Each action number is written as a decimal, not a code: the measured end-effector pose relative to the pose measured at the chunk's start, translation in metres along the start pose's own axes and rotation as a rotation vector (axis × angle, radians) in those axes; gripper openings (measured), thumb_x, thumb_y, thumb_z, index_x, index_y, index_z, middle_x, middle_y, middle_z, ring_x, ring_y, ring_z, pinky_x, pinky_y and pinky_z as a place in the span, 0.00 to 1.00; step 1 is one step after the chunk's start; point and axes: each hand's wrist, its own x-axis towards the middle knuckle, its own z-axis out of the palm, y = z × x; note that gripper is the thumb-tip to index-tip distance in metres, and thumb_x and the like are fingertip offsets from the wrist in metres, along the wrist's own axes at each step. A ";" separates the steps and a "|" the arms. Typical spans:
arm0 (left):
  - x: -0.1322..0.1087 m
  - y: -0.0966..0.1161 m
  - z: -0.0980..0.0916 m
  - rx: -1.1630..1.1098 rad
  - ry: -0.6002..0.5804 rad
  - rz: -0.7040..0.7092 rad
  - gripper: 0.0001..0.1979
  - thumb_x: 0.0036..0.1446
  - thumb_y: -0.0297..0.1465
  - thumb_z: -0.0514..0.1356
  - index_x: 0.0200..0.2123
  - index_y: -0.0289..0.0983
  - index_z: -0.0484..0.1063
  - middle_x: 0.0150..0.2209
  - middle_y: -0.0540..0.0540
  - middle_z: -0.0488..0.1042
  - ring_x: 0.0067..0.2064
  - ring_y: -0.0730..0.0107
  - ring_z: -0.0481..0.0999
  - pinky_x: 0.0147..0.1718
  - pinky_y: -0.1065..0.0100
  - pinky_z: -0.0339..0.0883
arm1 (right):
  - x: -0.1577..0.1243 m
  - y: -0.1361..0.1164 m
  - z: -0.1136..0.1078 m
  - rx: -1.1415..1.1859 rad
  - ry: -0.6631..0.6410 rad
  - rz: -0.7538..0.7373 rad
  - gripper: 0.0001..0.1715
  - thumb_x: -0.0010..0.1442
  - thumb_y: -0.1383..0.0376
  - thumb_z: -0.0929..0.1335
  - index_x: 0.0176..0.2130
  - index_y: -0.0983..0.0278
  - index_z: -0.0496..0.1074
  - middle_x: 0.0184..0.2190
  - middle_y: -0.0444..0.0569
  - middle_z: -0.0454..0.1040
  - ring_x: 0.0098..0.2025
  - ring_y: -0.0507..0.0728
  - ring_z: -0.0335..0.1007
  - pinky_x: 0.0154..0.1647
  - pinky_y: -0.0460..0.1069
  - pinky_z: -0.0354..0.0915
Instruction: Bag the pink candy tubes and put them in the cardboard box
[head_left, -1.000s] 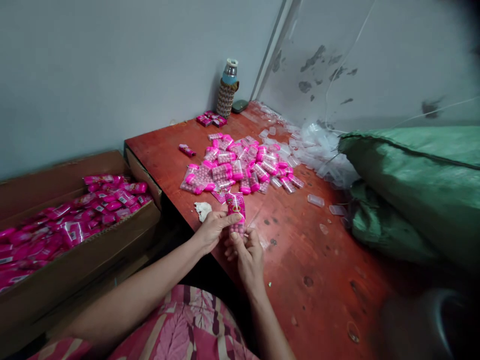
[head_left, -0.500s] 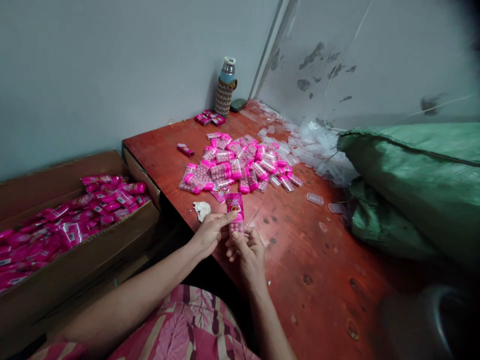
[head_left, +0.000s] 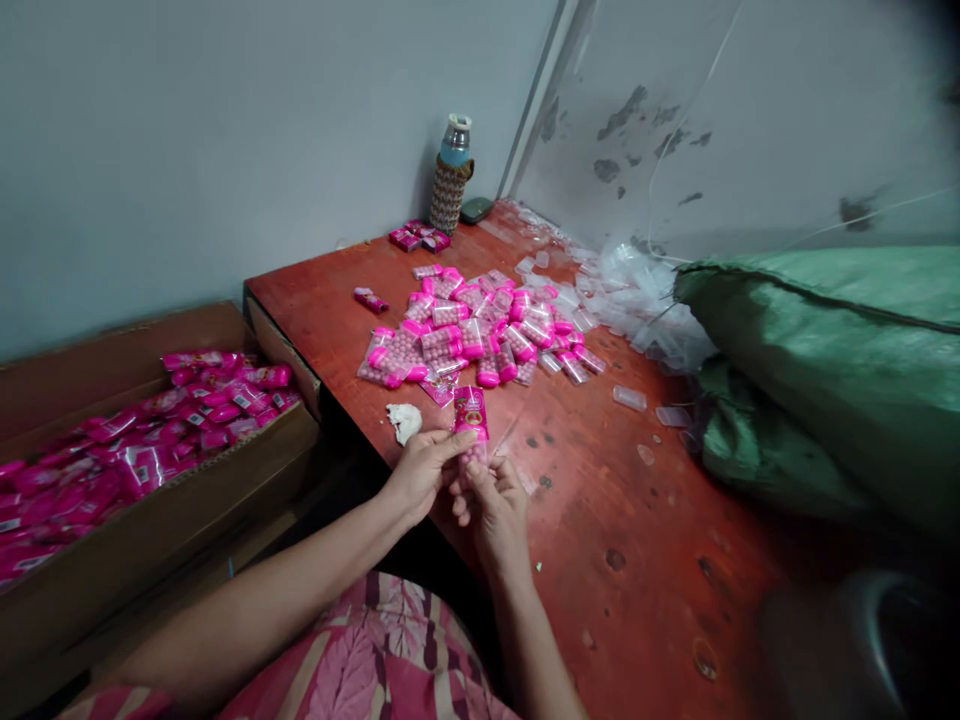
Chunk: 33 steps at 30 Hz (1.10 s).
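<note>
Between my two hands, over the table's near left edge, is a clear container of pink beads with a printed pink sleeve (head_left: 471, 408) at its far end. My left hand (head_left: 426, 468) pinches its left side near the sleeve. Fingers of my right hand (head_left: 498, 505) close round the lower, bead-filled part. Just beyond lies a flat pink wrapper (head_left: 441, 388). Behind it is a heap of clear bead containers with pink caps (head_left: 472, 320). White crumpled material (head_left: 406, 421) rests left of the container.
A cardboard box (head_left: 217, 490) of pink packs (head_left: 142, 440) stands left of the red table (head_left: 637, 620). Clear plastic pieces (head_left: 630, 285) and a green sack (head_left: 810, 390) are on the right. A covered flask (head_left: 450, 185) stands at the back beside pink packs (head_left: 420, 236).
The printed sleeve shows slightly more above my left thumb. My fingers have shifted a little on the container. The heap and the box look the same.
</note>
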 end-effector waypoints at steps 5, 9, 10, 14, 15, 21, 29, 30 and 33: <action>0.007 0.002 -0.005 -0.044 0.078 0.058 0.12 0.45 0.35 0.63 0.23 0.31 0.67 0.19 0.49 0.69 0.20 0.76 0.68 0.17 0.75 0.61 | -0.006 -0.003 -0.002 -0.272 0.068 -0.092 0.12 0.52 0.60 0.67 0.34 0.63 0.62 0.19 0.39 0.68 0.15 0.46 0.61 0.13 0.40 0.58; 0.008 0.003 -0.006 -0.062 0.075 0.032 0.12 0.42 0.33 0.64 0.22 0.30 0.67 0.19 0.49 0.69 0.20 0.76 0.68 0.19 0.74 0.62 | -0.007 -0.002 -0.001 -0.299 0.093 -0.112 0.12 0.51 0.60 0.68 0.34 0.62 0.63 0.19 0.39 0.68 0.15 0.47 0.61 0.13 0.40 0.59; 0.007 0.003 -0.005 -0.055 0.069 0.022 0.12 0.42 0.33 0.64 0.22 0.30 0.67 0.19 0.48 0.70 0.19 0.76 0.68 0.17 0.74 0.61 | -0.007 -0.001 -0.001 -0.251 0.077 -0.087 0.12 0.52 0.59 0.68 0.34 0.62 0.62 0.19 0.39 0.68 0.15 0.47 0.61 0.13 0.40 0.58; 0.003 0.002 -0.002 -0.006 0.081 0.008 0.13 0.43 0.35 0.64 0.21 0.31 0.66 0.16 0.49 0.68 0.15 0.77 0.64 0.12 0.75 0.56 | -0.004 0.003 0.002 -0.014 0.013 0.026 0.13 0.54 0.57 0.65 0.33 0.63 0.59 0.18 0.39 0.69 0.12 0.46 0.59 0.09 0.39 0.53; 0.002 0.002 -0.001 0.000 0.086 0.010 0.13 0.43 0.34 0.63 0.21 0.31 0.66 0.16 0.50 0.68 0.14 0.77 0.64 0.11 0.75 0.56 | -0.004 0.003 0.002 0.003 0.012 0.031 0.13 0.54 0.57 0.65 0.34 0.63 0.59 0.18 0.39 0.69 0.12 0.46 0.59 0.09 0.39 0.53; 0.006 -0.001 -0.003 -0.022 0.089 0.001 0.12 0.42 0.34 0.64 0.23 0.30 0.68 0.20 0.47 0.71 0.19 0.75 0.69 0.16 0.74 0.62 | -0.009 0.000 -0.002 -0.313 0.108 -0.112 0.12 0.52 0.58 0.67 0.33 0.62 0.62 0.19 0.39 0.67 0.16 0.47 0.61 0.13 0.41 0.57; 0.003 0.000 -0.007 0.049 -0.026 -0.015 0.12 0.45 0.35 0.62 0.22 0.30 0.68 0.16 0.48 0.69 0.15 0.76 0.65 0.12 0.74 0.57 | -0.007 0.004 -0.002 -0.090 0.040 -0.018 0.13 0.54 0.57 0.65 0.33 0.62 0.60 0.18 0.39 0.68 0.13 0.47 0.59 0.10 0.40 0.54; 0.001 0.000 -0.007 0.058 -0.056 -0.020 0.13 0.46 0.35 0.61 0.22 0.30 0.68 0.15 0.49 0.68 0.14 0.76 0.64 0.11 0.74 0.57 | -0.006 0.006 -0.001 -0.012 0.023 0.014 0.13 0.54 0.56 0.65 0.33 0.62 0.59 0.18 0.39 0.68 0.12 0.46 0.58 0.09 0.40 0.52; -0.001 0.002 -0.009 0.072 -0.087 -0.041 0.13 0.46 0.36 0.61 0.22 0.30 0.68 0.15 0.49 0.68 0.14 0.76 0.64 0.13 0.73 0.59 | -0.006 0.007 0.001 0.038 0.018 0.035 0.13 0.55 0.56 0.65 0.32 0.62 0.59 0.17 0.39 0.68 0.11 0.46 0.57 0.09 0.39 0.50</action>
